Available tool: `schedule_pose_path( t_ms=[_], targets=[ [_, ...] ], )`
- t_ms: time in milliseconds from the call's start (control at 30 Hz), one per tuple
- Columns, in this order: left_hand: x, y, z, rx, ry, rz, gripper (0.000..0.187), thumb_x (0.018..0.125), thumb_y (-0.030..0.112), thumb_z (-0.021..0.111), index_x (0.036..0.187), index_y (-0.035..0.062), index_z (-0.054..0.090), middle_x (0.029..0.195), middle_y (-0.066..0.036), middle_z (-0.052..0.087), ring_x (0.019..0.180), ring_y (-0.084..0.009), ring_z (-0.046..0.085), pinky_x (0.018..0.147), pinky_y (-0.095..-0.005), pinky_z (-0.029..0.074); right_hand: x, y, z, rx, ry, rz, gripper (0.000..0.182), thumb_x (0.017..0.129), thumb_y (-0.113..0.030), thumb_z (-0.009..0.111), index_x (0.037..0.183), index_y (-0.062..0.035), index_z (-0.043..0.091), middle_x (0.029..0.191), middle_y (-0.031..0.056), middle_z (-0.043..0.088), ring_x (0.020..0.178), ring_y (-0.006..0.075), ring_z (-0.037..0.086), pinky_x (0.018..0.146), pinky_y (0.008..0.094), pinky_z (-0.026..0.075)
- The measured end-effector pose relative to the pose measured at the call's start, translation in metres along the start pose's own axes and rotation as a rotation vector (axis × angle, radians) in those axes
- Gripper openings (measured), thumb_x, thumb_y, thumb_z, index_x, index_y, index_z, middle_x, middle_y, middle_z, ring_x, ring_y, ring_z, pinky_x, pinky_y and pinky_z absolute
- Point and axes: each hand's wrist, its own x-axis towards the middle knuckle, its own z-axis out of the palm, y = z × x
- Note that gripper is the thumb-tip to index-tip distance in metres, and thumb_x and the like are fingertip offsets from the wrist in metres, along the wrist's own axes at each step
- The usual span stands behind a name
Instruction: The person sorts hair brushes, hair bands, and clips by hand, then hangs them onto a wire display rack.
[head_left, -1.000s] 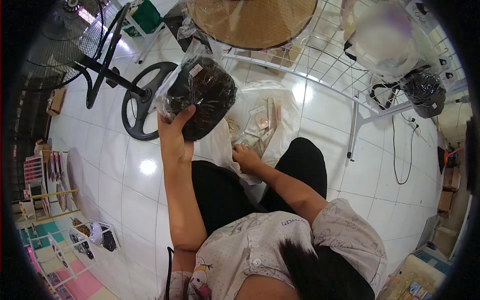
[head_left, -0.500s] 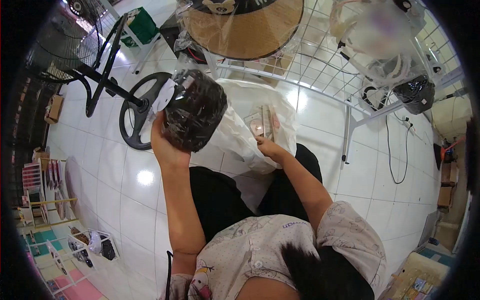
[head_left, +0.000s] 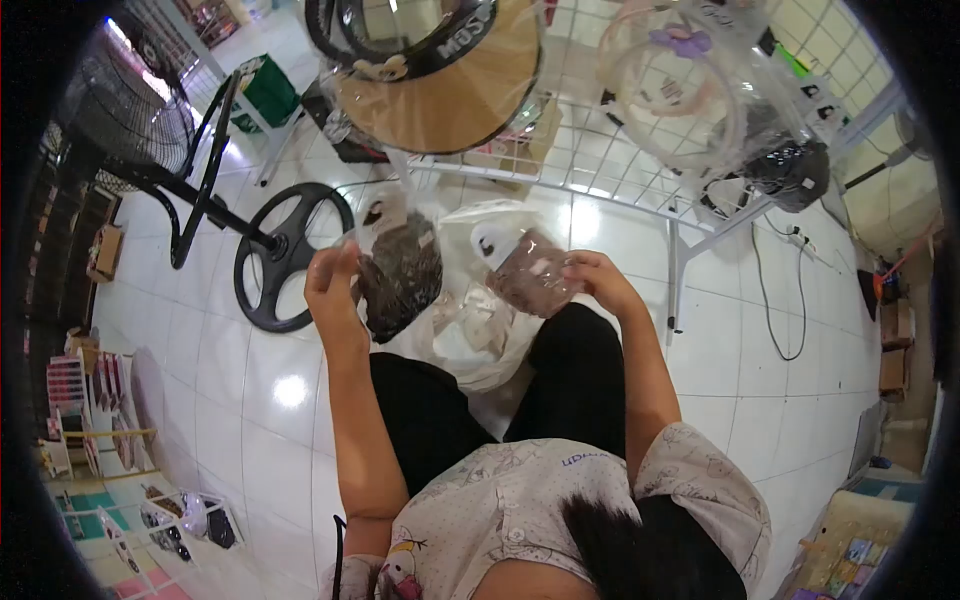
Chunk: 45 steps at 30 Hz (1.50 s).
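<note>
In the head view my left hand (head_left: 335, 285) is closed on the edge of a clear plastic packet with dark brown contents (head_left: 402, 272). A white paper tag shows at its top; what the dark contents are I cannot make out. To the right, my right hand (head_left: 605, 280) pinches the side of a second clear packet with pinkish-brown contents (head_left: 533, 275), which also bears a round white tag. Both packets are held up over an open white plastic bag (head_left: 480, 370) by my knees. Pale wrapped items (head_left: 472, 318) lie inside the bag.
A wire-grid rack (head_left: 620, 185) stands ahead, hung with a wrapped straw visor (head_left: 440, 105) and wrapped headbands (head_left: 680, 95). On the left is a standing fan (head_left: 130, 110) with a round black base (head_left: 275, 285). A black cable (head_left: 775, 350) lies on the tiles at right.
My right hand has come up from the white bag with the pinkish-brown packet. My left hand has shifted its hold to the dark packet's edge and lowered it slightly. The view has shifted.
</note>
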Motion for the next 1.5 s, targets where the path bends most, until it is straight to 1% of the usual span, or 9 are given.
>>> schedule_pose_path(
  t_ms=[100, 267, 367, 433, 467, 600, 700, 900, 1500],
  targets=[
    [-0.003, -0.008, 0.003, 0.02, -0.079, -0.026, 0.02, 0.087, 0.018, 0.065, 0.075, 0.0035, 0.057, 0.072, 0.0, 0.055, 0.068, -0.0083, 0.05, 0.064, -0.0214, 0.041, -0.039, -0.012, -0.02, 0.419, -0.073, -0.139, 0.033, 0.081, -0.012, 0.06, 0.111, 0.002, 0.056, 0.096, 0.0076, 0.063, 0.086, 0.0153, 0.061, 0.077, 0.0279, 0.05],
    [-0.017, -0.018, 0.034, 0.29, -0.182, 0.203, 0.028, 0.09, 0.017, 0.06, 0.069, 0.0014, 0.052, 0.064, 0.001, 0.048, 0.062, -0.0063, 0.043, 0.058, -0.0215, 0.036, -0.122, -0.041, -0.093, 0.307, -0.203, -0.411, 0.041, 0.072, -0.011, 0.068, 0.109, 0.0029, 0.058, 0.102, 0.0075, 0.064, 0.089, 0.016, 0.062, 0.076, 0.0269, 0.05],
    [-0.03, -0.012, 0.051, 0.279, -0.291, 0.278, 0.028, 0.091, 0.014, 0.059, 0.068, -0.0002, 0.051, 0.062, 0.001, 0.047, 0.06, -0.0062, 0.042, 0.056, -0.0218, 0.034, -0.181, -0.078, -0.104, 0.359, 0.416, -0.55, 0.047, 0.08, -0.023, 0.061, 0.119, 0.003, 0.053, 0.113, 0.013, 0.06, 0.102, 0.0254, 0.06, 0.088, 0.0386, 0.05],
    [-0.038, -0.01, 0.06, 0.287, -0.348, 0.275, 0.028, 0.091, 0.013, 0.059, 0.067, -0.0005, 0.052, 0.061, 0.001, 0.047, 0.059, -0.0062, 0.041, 0.054, -0.0222, 0.033, -0.209, -0.11, -0.107, 0.398, 0.255, -0.864, 0.045, 0.086, -0.025, 0.053, 0.122, 0.0026, 0.05, 0.118, 0.0141, 0.058, 0.104, 0.0244, 0.059, 0.088, 0.037, 0.051],
    [-0.04, -0.009, 0.063, 0.298, -0.369, 0.255, 0.028, 0.09, 0.013, 0.059, 0.067, -0.0004, 0.052, 0.061, 0.0, 0.047, 0.058, -0.0062, 0.041, 0.053, -0.0223, 0.033, -0.222, -0.136, -0.09, 0.239, 0.375, -0.891, 0.063, 0.085, -0.037, 0.056, 0.126, 0.0086, 0.042, 0.119, 0.015, 0.057, 0.106, 0.0228, 0.059, 0.088, 0.034, 0.05],
    [-0.048, -0.009, 0.077, 0.32, -0.423, 0.23, 0.029, 0.09, 0.014, 0.06, 0.066, -0.0004, 0.053, 0.059, 0.0, 0.048, 0.055, -0.0052, 0.039, 0.051, -0.0222, 0.031, -0.237, -0.17, -0.081, 0.186, 0.582, -1.035, 0.049, 0.088, -0.028, 0.054, 0.118, 0.0112, 0.046, 0.11, 0.0167, 0.06, 0.097, 0.0207, 0.064, 0.083, 0.0328, 0.053],
    [-0.049, -0.01, 0.082, 0.325, -0.437, 0.179, 0.029, 0.089, 0.014, 0.06, 0.065, -0.0006, 0.052, 0.059, 0.0, 0.047, 0.055, -0.0053, 0.038, 0.051, -0.0226, 0.03, -0.241, -0.175, -0.084, 0.138, 0.594, -1.007, 0.041, 0.092, -0.025, 0.045, 0.118, 0.0065, 0.048, 0.113, 0.0133, 0.06, 0.1, 0.0186, 0.062, 0.084, 0.0329, 0.052],
    [-0.051, -0.01, 0.085, 0.37, -0.437, 0.22, 0.028, 0.087, 0.011, 0.061, 0.065, -0.0017, 0.051, 0.059, 0.001, 0.044, 0.056, -0.0058, 0.036, 0.051, -0.0232, 0.029, -0.241, -0.186, -0.074, 0.232, 0.696, -1.028, 0.033, 0.092, -0.022, 0.05, 0.108, 0.006, 0.052, 0.099, 0.0135, 0.064, 0.082, 0.0187, 0.067, 0.07, 0.0313, 0.059],
    [-0.048, -0.011, 0.084, 0.381, -0.488, 0.284, 0.026, 0.086, 0.008, 0.062, 0.066, -0.0033, 0.049, 0.061, -0.002, 0.044, 0.058, -0.0094, 0.038, 0.054, -0.0251, 0.032, -0.188, -0.174, -0.105, 0.297, 0.807, -0.916, 0.035, 0.094, -0.031, 0.051, 0.108, 0.0014, 0.056, 0.088, 0.008, 0.066, 0.075, 0.0154, 0.067, 0.066, 0.0302, 0.058]
  ],
)
